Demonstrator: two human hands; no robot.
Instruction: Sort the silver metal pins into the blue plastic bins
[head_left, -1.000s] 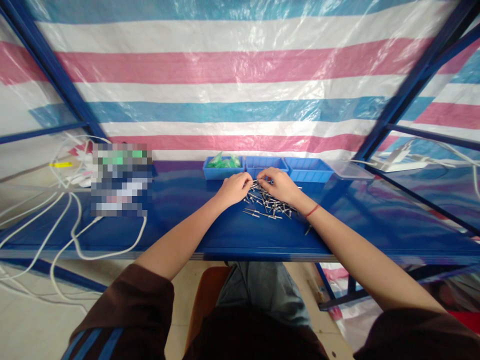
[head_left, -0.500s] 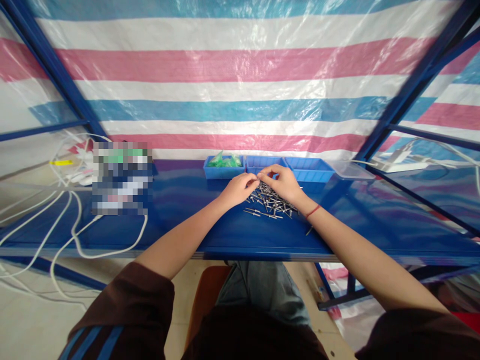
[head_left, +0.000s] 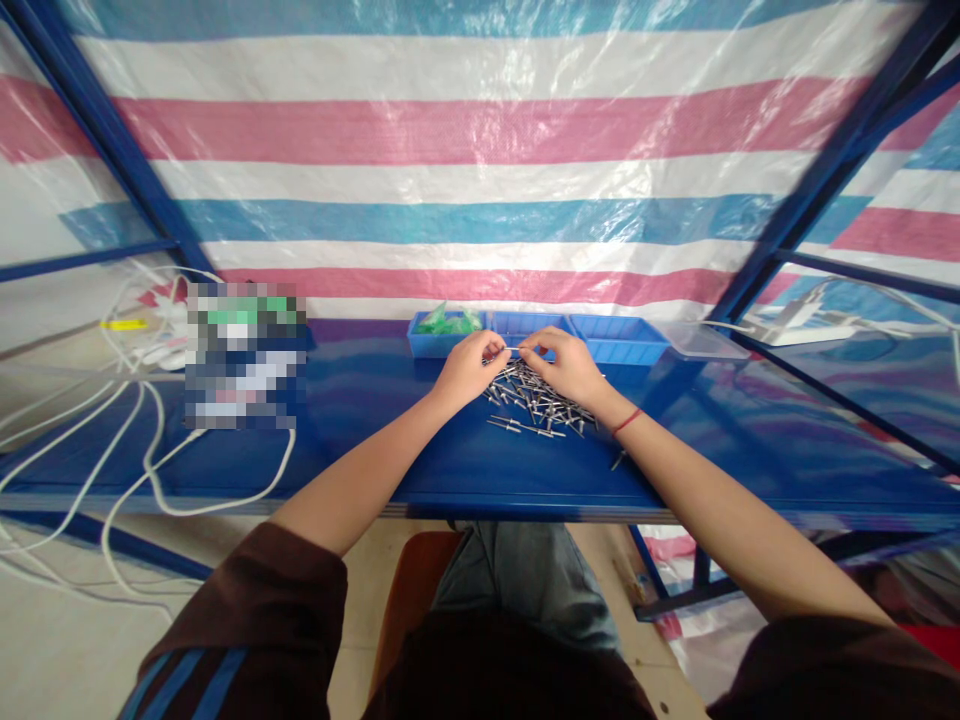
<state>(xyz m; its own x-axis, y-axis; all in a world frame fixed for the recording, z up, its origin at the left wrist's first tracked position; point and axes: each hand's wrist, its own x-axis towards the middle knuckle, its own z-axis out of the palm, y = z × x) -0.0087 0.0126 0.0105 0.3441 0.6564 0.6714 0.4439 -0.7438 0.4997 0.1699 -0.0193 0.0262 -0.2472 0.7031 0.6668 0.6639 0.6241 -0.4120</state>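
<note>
Between the fingertips of both hands a thin silvery blind rivet (head_left: 514,348) is held level. My left hand (head_left: 471,368) pinches its left end, and my right hand (head_left: 564,362) pinches the other. Under and in front of the hands lies a loose pile of blind rivets (head_left: 541,396) on the blue table (head_left: 360,400). A few rivets lie apart on the near side, one of them by my right wrist. Just behind my hands are the blue bins, with the middle bin (head_left: 525,322) partly hidden by the fingers.
The left bin (head_left: 435,347) holds green plastic bags (head_left: 450,321). At the right stand another blue bin (head_left: 619,340) and a clear plastic lid (head_left: 705,340). White cables (head_left: 157,470) run over the table's left side. A power strip (head_left: 802,322) sits at the far right.
My left hand has shifted a little left and away from me, so the fingertips are farther apart. The rivet between them now shows. My right hand has barely moved.
</note>
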